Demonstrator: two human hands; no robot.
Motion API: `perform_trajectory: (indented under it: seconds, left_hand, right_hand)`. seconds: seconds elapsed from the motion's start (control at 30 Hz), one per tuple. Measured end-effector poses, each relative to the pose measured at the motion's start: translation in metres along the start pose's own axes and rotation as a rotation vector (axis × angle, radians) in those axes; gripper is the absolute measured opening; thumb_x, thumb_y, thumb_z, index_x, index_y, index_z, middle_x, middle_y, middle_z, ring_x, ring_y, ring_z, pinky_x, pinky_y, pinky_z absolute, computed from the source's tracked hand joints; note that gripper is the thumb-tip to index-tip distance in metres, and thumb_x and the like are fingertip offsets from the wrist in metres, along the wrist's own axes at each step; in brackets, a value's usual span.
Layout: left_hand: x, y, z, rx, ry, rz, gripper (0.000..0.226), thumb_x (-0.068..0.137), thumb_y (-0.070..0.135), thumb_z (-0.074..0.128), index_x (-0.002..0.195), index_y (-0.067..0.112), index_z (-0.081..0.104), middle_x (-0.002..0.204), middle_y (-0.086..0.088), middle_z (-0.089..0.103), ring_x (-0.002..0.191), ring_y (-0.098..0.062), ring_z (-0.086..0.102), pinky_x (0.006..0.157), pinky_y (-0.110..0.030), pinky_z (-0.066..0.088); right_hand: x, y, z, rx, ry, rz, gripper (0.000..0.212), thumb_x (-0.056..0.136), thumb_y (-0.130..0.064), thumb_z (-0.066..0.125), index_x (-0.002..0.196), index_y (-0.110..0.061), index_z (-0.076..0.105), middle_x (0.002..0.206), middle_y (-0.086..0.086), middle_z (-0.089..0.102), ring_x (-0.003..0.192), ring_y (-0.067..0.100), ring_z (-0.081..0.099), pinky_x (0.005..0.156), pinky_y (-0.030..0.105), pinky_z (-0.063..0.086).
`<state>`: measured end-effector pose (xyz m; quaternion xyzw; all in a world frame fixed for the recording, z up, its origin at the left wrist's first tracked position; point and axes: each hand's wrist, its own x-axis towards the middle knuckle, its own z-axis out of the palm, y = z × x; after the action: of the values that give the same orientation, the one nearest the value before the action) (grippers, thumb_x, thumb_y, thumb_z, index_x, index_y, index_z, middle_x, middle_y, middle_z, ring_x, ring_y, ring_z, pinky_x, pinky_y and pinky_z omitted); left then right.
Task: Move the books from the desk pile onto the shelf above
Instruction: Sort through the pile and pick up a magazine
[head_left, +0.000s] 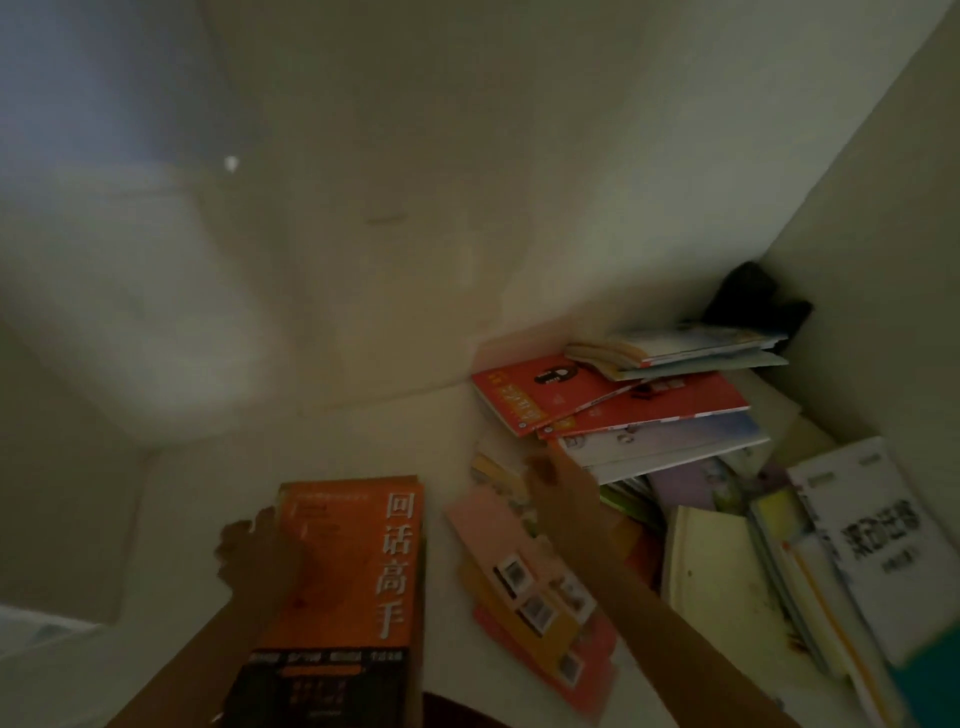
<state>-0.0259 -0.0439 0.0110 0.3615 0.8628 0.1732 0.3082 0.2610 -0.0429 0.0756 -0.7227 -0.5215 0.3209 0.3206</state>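
My left hand (254, 556) grips the left edge of a thick orange book (348, 561) with white characters, which lies flat on the white surface (218, 499). My right hand (553, 480) reaches forward with its fingers extended and touches the near edge of a messy pile of books (649, 436). Two red-covered books (571, 395) sit near the top of that pile, under a few thin booklets (675, 351). The picture is dim and blurred, so the fingertips are hard to make out.
A pink booklet (498, 535) with stickers lies under my right forearm. A cream open book (722, 587) and a white book with black characters (878, 535) lie at the right. A black object (753, 301) sits in the far corner against the walls.
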Motion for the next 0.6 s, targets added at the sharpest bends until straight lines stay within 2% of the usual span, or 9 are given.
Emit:
perform_trajectory:
  seconds: [0.1, 0.17, 0.23, 0.3, 0.37, 0.43, 0.47, 0.53, 0.6]
  left_hand:
    - [-0.015, 0.061, 0.015, -0.058, -0.087, 0.464, 0.041, 0.085, 0.009, 0.061, 0.123, -0.006, 0.054, 0.126, -0.029, 0.048, 0.116, -0.041, 0.048, 0.102, -0.047, 0.036]
    - [-0.032, 0.113, 0.039, -0.092, -0.276, 0.676, 0.029, 0.086, 0.002, 0.063, 0.113, -0.007, 0.059, 0.117, -0.024, 0.056, 0.109, -0.031, 0.055, 0.1, -0.044, 0.04]
    - [-0.058, 0.173, 0.065, -0.11, -0.446, 0.848, 0.028, 0.086, 0.011, 0.063, 0.111, -0.003, 0.06, 0.112, -0.014, 0.058, 0.102, -0.02, 0.055, 0.097, -0.038, 0.043]
    - [-0.082, 0.225, 0.093, -0.082, -0.512, 0.977, 0.034, 0.086, 0.02, 0.064, 0.115, 0.003, 0.059, 0.117, -0.008, 0.053, 0.109, -0.02, 0.052, 0.096, -0.034, 0.041]
    - [-0.093, 0.262, 0.115, -0.1, -0.468, 1.123, 0.031, 0.087, 0.014, 0.064, 0.116, 0.007, 0.057, 0.12, -0.008, 0.054, 0.116, -0.016, 0.051, 0.098, -0.027, 0.039]
    - [-0.099, 0.286, 0.133, -0.205, -0.414, 1.331, 0.023, 0.085, 0.007, 0.064, 0.107, 0.012, 0.058, 0.113, -0.001, 0.058, 0.111, -0.003, 0.053, 0.093, -0.017, 0.041]
    - [-0.098, 0.297, 0.147, -0.208, -0.396, 1.381, 0.025, 0.083, 0.007, 0.065, 0.107, 0.011, 0.058, 0.112, -0.001, 0.058, 0.109, -0.007, 0.055, 0.092, -0.023, 0.044]
    - [-0.101, 0.318, 0.173, -0.029, -0.338, 1.381, 0.042, 0.083, 0.016, 0.067, 0.123, 0.01, 0.052, 0.124, -0.008, 0.052, 0.114, -0.023, 0.053, 0.096, -0.039, 0.042]
    - [-0.104, 0.337, 0.198, 0.332, -0.224, 1.384, 0.06, 0.088, 0.027, 0.061, 0.14, 0.01, 0.036, 0.14, -0.01, 0.04, 0.127, -0.027, 0.04, 0.105, -0.036, 0.029]
  right_hand:
    - [0.016, 0.02, -0.07, -0.018, 0.239, -0.045, 0.009, 0.091, -0.005, 0.055, 0.092, -0.011, 0.061, 0.081, -0.001, 0.059, 0.074, 0.014, 0.055, 0.064, 0.02, 0.039]
    - [0.028, 0.045, -0.104, -0.094, 0.351, 0.038, 0.013, 0.092, -0.004, 0.052, 0.098, -0.004, 0.063, 0.083, 0.007, 0.06, 0.07, 0.018, 0.053, 0.059, 0.021, 0.038]
    - [0.043, 0.07, -0.13, -0.179, 0.436, 0.096, 0.017, 0.091, -0.002, 0.051, 0.102, 0.001, 0.063, 0.093, 0.018, 0.064, 0.078, 0.028, 0.057, 0.066, 0.029, 0.04]
    - [0.063, 0.081, -0.15, -0.303, 0.488, 0.019, 0.018, 0.088, 0.0, 0.058, 0.105, 0.005, 0.061, 0.103, 0.025, 0.06, 0.091, 0.036, 0.056, 0.078, 0.035, 0.041]
    - [0.094, 0.082, -0.164, -0.443, 0.471, -0.103, 0.022, 0.085, -0.001, 0.063, 0.106, 0.005, 0.06, 0.107, 0.025, 0.057, 0.095, 0.039, 0.055, 0.079, 0.037, 0.041]
    - [0.125, 0.079, -0.169, -0.523, 0.423, -0.156, 0.029, 0.088, -0.008, 0.062, 0.115, -0.001, 0.056, 0.115, 0.021, 0.055, 0.1, 0.035, 0.054, 0.082, 0.038, 0.043]
    - [0.136, 0.08, -0.168, -0.496, 0.404, -0.114, 0.033, 0.09, -0.011, 0.059, 0.122, -0.003, 0.052, 0.12, 0.018, 0.052, 0.104, 0.032, 0.053, 0.085, 0.037, 0.043]
    - [0.147, 0.089, -0.16, -0.333, 0.385, 0.015, 0.035, 0.092, -0.012, 0.052, 0.125, -0.004, 0.046, 0.121, 0.014, 0.048, 0.107, 0.028, 0.05, 0.085, 0.034, 0.042]
    - [0.144, 0.1, -0.154, -0.227, 0.371, 0.059, 0.026, 0.093, -0.012, 0.049, 0.118, -0.004, 0.048, 0.115, 0.01, 0.047, 0.103, 0.024, 0.051, 0.081, 0.029, 0.04]
